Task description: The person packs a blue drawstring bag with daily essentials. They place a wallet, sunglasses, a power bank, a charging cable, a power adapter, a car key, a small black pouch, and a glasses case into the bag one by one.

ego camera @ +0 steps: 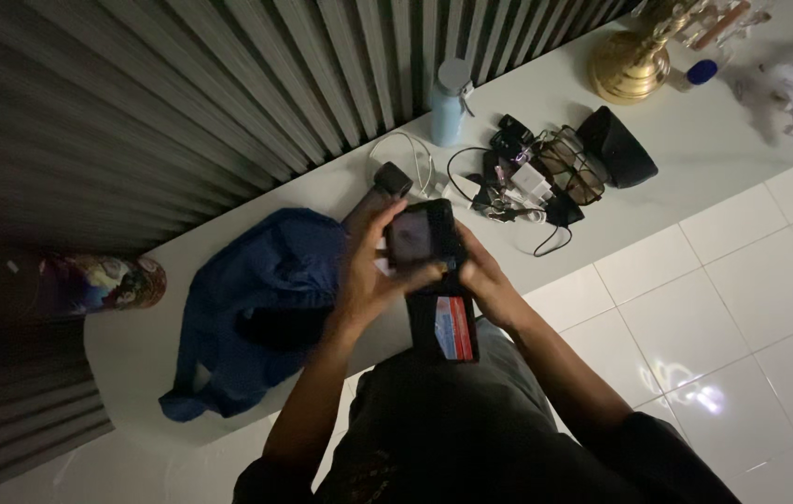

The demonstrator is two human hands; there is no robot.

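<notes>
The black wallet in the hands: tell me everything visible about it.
The black wallet is a dark bifold that looks like leather, held open and hanging lengthwise above the white counter's edge. The upper flap shows a clear window pocket with a pale card behind it; the lower flap holds a red and light blue card. The left hand grips the upper flap, thumb across the fold, and the right hand supports the other side.

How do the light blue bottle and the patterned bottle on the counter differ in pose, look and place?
The light blue bottle stands upright by the ribbed wall, while the patterned bottle lies on its side at the counter's far left end. The light blue bottle is plain with a grey cap; the patterned bottle is multicoloured and dim in shadow. The light blue bottle stands near the cables; the patterned bottle lies beyond the blue bag. Neither hand touches either.
</notes>
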